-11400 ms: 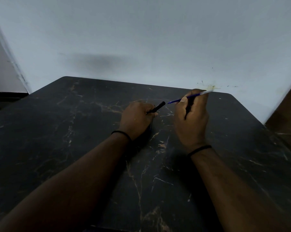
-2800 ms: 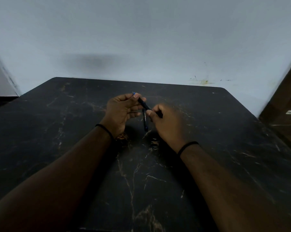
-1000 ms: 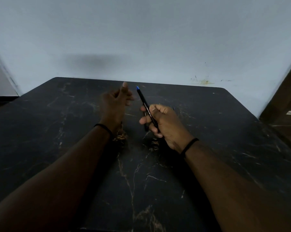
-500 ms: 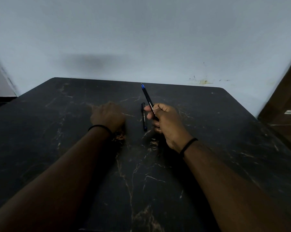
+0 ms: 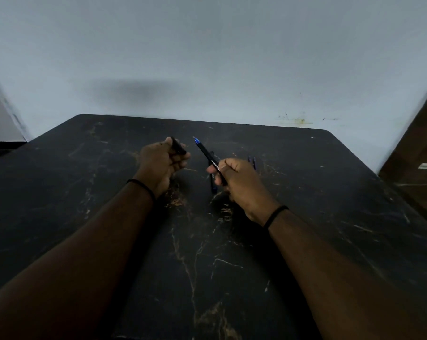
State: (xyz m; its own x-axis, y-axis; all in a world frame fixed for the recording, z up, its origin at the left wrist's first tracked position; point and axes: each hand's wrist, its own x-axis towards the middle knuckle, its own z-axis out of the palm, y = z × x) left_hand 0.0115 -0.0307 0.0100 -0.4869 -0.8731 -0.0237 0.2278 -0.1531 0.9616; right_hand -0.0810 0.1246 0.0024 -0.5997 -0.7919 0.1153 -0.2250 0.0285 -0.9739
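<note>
Over the table's [image 5: 330,217] middle, your pen [image 5: 208,157] slants tip-first toward the far left corner, gripped low in your right hand [image 5: 242,185]. The cap [image 5: 178,146], pinched in your left hand [image 5: 159,165], sits just left of that tip, so left's nearer.

black pen [image 5: 207,154] tilted (blue tip uppermost), black cap [image 5: 179,147] apart, leftward

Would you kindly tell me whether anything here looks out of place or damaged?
Nothing looks damaged. The pen in the right hand has its blue tip bare, while the left hand holds a short black piece, likely its cap. A yellowish stain marks the wall behind the table.
</note>
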